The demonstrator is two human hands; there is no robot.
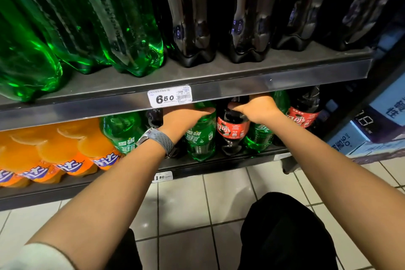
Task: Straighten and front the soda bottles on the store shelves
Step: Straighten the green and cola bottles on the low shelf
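Both hands are in under the lip of the upper shelf [241, 68], among the small bottles on the lower shelf [219, 163]. The left hand [182, 117] is curled over the top of a green soda bottle [200, 138]. Its thumb lies across the bottle's shoulder, and the body and label stand below the fingers, toward their 5 o'clock. The right hand [257, 108] grips the neck of a cola bottle [232, 129], which stands upright at that hand's 7 o'clock, with the thumb hooked leftward over the dark neck. The other fingertips of both hands are tucked behind the bottles (I cannot tell how they lie). The two bottles stand side by side, touching. A price tag [169, 96] sits at 12 o'clock of the left hand. The orange bottles [54, 153] crowd the shelf at 9 o'clock. A wristwatch [156, 138] is on the left wrist.
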